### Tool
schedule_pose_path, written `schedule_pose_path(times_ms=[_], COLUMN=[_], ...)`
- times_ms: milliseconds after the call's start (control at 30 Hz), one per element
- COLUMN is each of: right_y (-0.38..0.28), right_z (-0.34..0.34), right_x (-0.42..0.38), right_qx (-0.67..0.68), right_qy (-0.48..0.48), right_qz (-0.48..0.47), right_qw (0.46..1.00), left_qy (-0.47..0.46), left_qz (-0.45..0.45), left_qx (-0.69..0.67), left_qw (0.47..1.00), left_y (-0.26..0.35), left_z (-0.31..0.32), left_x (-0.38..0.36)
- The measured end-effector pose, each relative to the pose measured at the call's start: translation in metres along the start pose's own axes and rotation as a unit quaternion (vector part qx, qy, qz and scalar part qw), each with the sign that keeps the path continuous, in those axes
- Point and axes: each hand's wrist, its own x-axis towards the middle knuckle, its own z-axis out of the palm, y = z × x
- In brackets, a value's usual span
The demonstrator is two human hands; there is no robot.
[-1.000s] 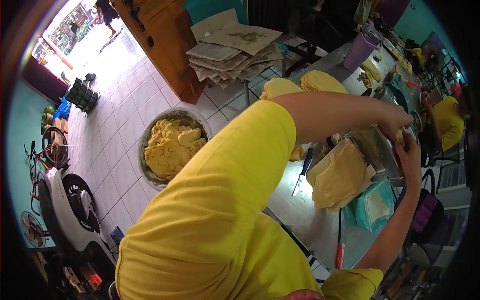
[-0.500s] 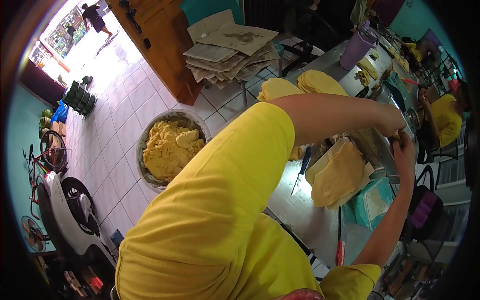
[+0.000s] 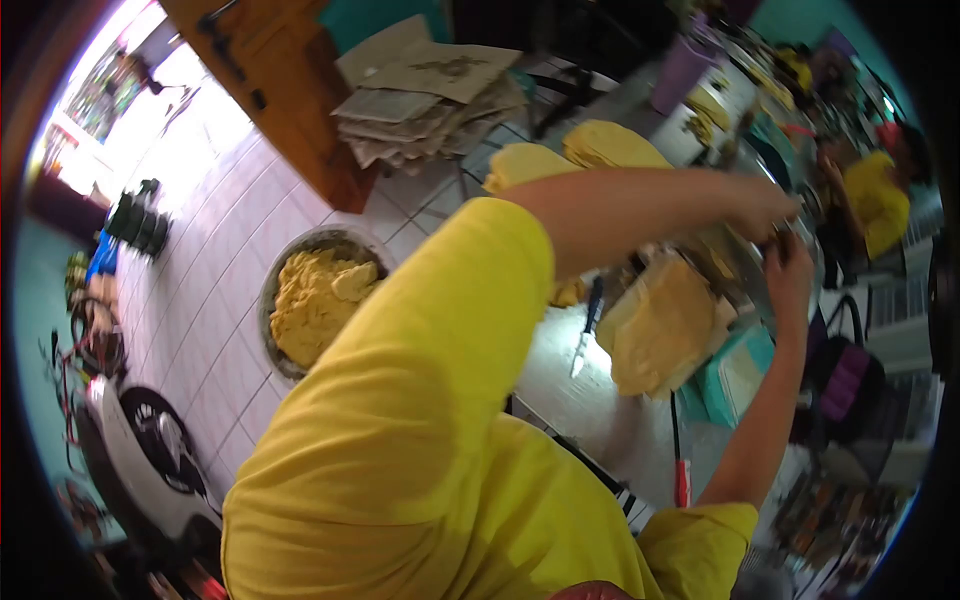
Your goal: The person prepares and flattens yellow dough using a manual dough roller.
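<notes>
"Pale tiled floor [image 3: 225, 270] spreads under everything. What stands on it?"

"Take the pile of dough sheets [image 3: 665, 330] as the landmark. It lies on the metal table [image 3: 600, 430], between the person's arms. Far to its left are the wooden door [image 3: 285, 100] and, lower down, a scooter [image 3: 140, 470]."

"Anyone else?"

"A seated person in yellow [image 3: 875, 205], beyond the pile to the upper right. Up and left of the pile, sheets of cardboard [image 3: 430, 110] are stacked. The round basin [image 3: 330, 232] stands well left of it on the floor, holding a lump of yellow dough [image 3: 320, 300]."

"And closer to the pile?"

"Two folded-looking yellow stacks [image 3: 610, 145] above it, a teal container [image 3: 735, 370] just beside its lower right, and a purple cup [image 3: 682, 75] farther up."

"What about the hands?"

"The left hand [image 3: 765, 205] and right hand [image 3: 790, 265] are close together, up and right of the pile, fingers bent inward. Whether they grip anything, I can't tell; it's too small and blurred."

"Smallest things?"

"A dark-handled knife [image 3: 592, 305] left of the pile, and a red handle [image 3: 683, 483] below it."
</notes>
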Motion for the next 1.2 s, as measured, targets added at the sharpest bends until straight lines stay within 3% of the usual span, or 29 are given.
schedule_pose_path(times_ms=[67,133,167,200,300,367,500,567,633,667,733,767,833,867,933,967,1033,1133,1200], right_y=[-0.029,-0.018,-0.012,-0.007,-0.008,-0.02,-0.036,-0.035,-0.034,-0.033,-0.031,-0.031,-0.03,-0.029,-0.039,-0.041,-0.044,-0.039,-0.038], right_z=[-0.008,-0.005,-0.001,0.002,0.003,-0.001,-0.01,-0.008,-0.004,-0.002,0.001,0.002,0.002,0.003,0.0,-0.004,-0.009,-0.001,0.002], right_x=[-0.002,0.0,0.003,0.004,0.006,0.002,0.0,0.003,0.005,0.006,0.007,0.005,0.003,0.001,-0.001,-0.001,0.001,0.004,0.003], right_qx=[0.126,0.066,0.018,-0.015,-0.031,-0.033,0.096,0.052,0.017,0.008,-0.006,-0.014,-0.03,-0.009,0.06,0.054,0.057,0.005,-0.017], right_qy=[0.03,0.019,-0.016,0.004,-0.006,0.018,-0.004,-0.028,-0.012,-0.013,-0.011,0.003,0.028,0.05,0.098,0.103,0.015,0.009,0.012], right_qz=[0.038,0.018,0.055,0.022,0.019,0.018,0.096,0.077,0.06,0.064,0.064,0.048,0.027,0.005,0.0,-0.003,0.029,0.022,0.019], right_qw=[0.991,0.997,0.998,1.0,0.999,0.999,0.991,0.995,0.998,0.998,0.998,0.999,0.999,0.999,0.993,0.993,0.998,1.0,1.0], left_qy=[-0.038,-0.039,-0.06,-0.038,-0.066,-0.034,0.271,0.301,0.24,0.242,0.314,0.319,0.335,0.339,0.409,0.411,0.421,0.355,0.353], left_qz=[-0.013,-0.022,-0.032,-0.004,0.012,0.019,0.086,-0.045,-0.188,-0.188,-0.293,-0.287,-0.402,-0.392,-0.366,-0.358,-0.319,-0.366,-0.353], left_qx=[-0.021,0.023,0.025,0.029,0.076,0.046,0.021,-0.043,-0.236,-0.236,-0.241,-0.241,-0.307,-0.309,-0.415,-0.419,-0.507,-0.458,-0.471], left_qw=[0.999,0.999,0.997,0.999,0.995,0.998,0.958,0.952,0.922,0.922,0.87,0.871,0.795,0.797,0.726,0.727,0.681,0.728,0.727], left_y=[-0.001,0.009,0.014,0.011,0.015,0.008,0.041,0.064,0.081,0.078,0.068,0.064,0.055,0.053,0.054,0.049,0.039,0.054,0.05], left_z=[-0.007,-0.013,-0.017,-0.013,-0.016,-0.009,-0.006,0.019,0.053,0.072,0.101,0.106,0.11,0.113,0.119,0.125,0.132,0.106,0.113], left_x=[0.0,-0.004,-0.005,-0.005,-0.004,-0.009,-0.047,-0.083,-0.114,-0.119,-0.122,-0.118,-0.104,-0.097,-0.087,-0.083,-0.079,-0.077,-0.081])
